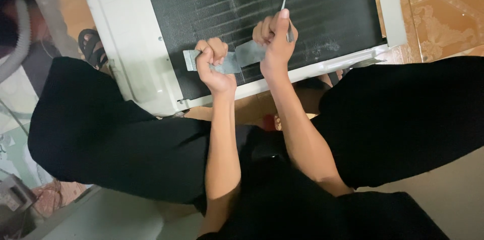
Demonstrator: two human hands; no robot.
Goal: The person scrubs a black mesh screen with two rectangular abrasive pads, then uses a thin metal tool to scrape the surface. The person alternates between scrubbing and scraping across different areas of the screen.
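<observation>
Both forearms are bare and reach forward from the bottom of the view, side by side between the 2 knees, which are spread wide in black trousers. The left hand point(214, 61) is curled into a tight fist, knuckles up, wrist slightly bent. The right hand point(276, 36) sits just beside it and a little further forward, also closed in a fist, thumb raised along the top. The 2 hands are near each other, not touching
</observation>
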